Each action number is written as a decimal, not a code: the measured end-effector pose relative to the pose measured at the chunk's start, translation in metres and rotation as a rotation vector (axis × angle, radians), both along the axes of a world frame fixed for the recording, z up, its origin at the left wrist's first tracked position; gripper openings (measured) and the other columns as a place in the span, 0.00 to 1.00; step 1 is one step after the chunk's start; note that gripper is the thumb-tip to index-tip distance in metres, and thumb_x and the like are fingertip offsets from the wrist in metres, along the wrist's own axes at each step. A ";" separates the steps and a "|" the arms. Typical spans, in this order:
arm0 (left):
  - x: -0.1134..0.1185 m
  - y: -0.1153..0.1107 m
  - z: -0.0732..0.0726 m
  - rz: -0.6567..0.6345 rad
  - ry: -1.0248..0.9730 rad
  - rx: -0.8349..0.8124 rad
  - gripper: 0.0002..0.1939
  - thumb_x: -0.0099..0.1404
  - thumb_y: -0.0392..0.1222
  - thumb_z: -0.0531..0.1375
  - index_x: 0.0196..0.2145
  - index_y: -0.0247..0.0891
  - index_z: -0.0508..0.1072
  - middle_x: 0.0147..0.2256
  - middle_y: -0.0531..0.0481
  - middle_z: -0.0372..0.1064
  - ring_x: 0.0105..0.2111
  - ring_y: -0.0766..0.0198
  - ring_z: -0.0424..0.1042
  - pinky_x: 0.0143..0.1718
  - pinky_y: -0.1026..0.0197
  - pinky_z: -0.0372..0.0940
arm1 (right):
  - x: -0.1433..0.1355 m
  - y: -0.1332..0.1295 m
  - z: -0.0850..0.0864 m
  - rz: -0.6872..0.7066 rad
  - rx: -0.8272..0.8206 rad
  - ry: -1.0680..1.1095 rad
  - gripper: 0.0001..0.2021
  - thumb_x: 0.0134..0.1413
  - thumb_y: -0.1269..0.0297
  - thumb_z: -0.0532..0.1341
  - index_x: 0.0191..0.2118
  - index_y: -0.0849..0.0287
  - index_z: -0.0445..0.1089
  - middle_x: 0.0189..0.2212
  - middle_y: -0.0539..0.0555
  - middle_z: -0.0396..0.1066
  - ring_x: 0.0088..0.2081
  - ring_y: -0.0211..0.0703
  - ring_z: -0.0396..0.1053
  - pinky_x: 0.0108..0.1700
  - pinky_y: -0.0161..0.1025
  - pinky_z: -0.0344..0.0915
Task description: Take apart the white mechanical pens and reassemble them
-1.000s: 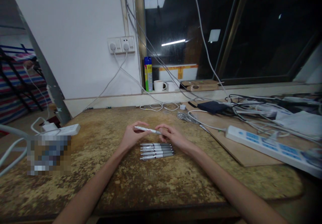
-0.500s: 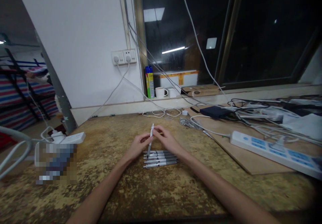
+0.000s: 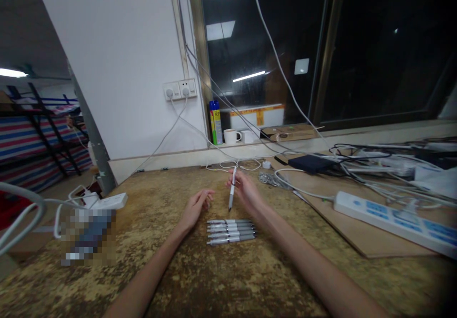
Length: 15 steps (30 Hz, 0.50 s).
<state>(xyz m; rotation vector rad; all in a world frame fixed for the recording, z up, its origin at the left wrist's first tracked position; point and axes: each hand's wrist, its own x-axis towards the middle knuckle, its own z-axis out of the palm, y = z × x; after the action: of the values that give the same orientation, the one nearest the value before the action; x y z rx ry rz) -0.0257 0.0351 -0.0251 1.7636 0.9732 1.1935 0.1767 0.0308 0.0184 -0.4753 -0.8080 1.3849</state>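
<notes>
A white and grey pen (image 3: pixel 232 192) is pinched in my right hand (image 3: pixel 246 189), held nearly upright with its dark tip pointing down. Several similar pens (image 3: pixel 230 233) lie side by side on the worn table (image 3: pixel 171 280), just below the held one. To the left, my left hand (image 3: pixel 197 207) is apart from the pen, fingers loosely extended and holding nothing.
A white power strip (image 3: pixel 385 215) lies on a brown board (image 3: pixel 342 227) at right, among tangled cables. Behind it sits a dark box (image 3: pixel 310 163). A spray can (image 3: pixel 215 123) and a mug (image 3: pixel 232 136) stand on the sill. A pixelated patch covers something at left.
My left hand has let go of the pen and drawn away from it. My right hand has carried the pen to the right. The view has tilted slightly upward.
</notes>
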 end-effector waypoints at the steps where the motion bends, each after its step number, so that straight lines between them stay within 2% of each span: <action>1: -0.001 0.001 -0.001 0.005 -0.003 -0.001 0.26 0.70 0.59 0.53 0.47 0.34 0.77 0.34 0.49 0.69 0.29 0.65 0.65 0.31 0.64 0.62 | 0.002 -0.001 0.001 0.041 -0.017 0.062 0.05 0.51 0.64 0.63 0.35 0.58 0.70 0.25 0.48 0.65 0.28 0.37 0.63 0.34 0.34 0.66; 4: -0.003 0.004 -0.002 0.008 -0.012 -0.002 0.26 0.70 0.59 0.53 0.47 0.34 0.77 0.33 0.49 0.69 0.28 0.66 0.65 0.31 0.64 0.62 | 0.008 -0.003 0.004 0.177 -0.050 0.216 0.03 0.54 0.66 0.60 0.31 0.58 0.67 0.19 0.45 0.56 0.21 0.34 0.54 0.25 0.30 0.58; 8: -0.006 0.006 -0.001 0.013 -0.008 -0.003 0.27 0.69 0.60 0.53 0.45 0.33 0.77 0.32 0.49 0.69 0.28 0.65 0.65 0.30 0.64 0.62 | 0.013 -0.007 0.007 0.300 -0.080 0.300 0.12 0.62 0.57 0.56 0.30 0.58 0.64 0.17 0.44 0.51 0.19 0.34 0.49 0.22 0.30 0.54; 10: -0.007 0.007 0.000 0.029 -0.002 -0.004 0.27 0.68 0.60 0.54 0.45 0.33 0.77 0.32 0.49 0.69 0.27 0.66 0.65 0.29 0.64 0.62 | 0.014 -0.008 0.008 0.322 -0.094 0.300 0.15 0.63 0.53 0.54 0.29 0.58 0.63 0.17 0.44 0.49 0.19 0.34 0.48 0.22 0.30 0.54; 15: -0.008 0.007 0.001 0.049 0.011 0.000 0.26 0.68 0.60 0.54 0.44 0.33 0.77 0.32 0.49 0.70 0.28 0.66 0.65 0.30 0.65 0.62 | 0.015 -0.011 0.007 0.303 -0.086 0.263 0.15 0.63 0.53 0.54 0.28 0.57 0.62 0.17 0.43 0.46 0.19 0.34 0.45 0.22 0.31 0.53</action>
<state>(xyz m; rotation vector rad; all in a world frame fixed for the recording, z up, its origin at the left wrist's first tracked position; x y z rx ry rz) -0.0335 0.0424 -0.0242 1.7571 1.0275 1.2161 0.1916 0.0202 0.0259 -0.2336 -0.6227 1.7270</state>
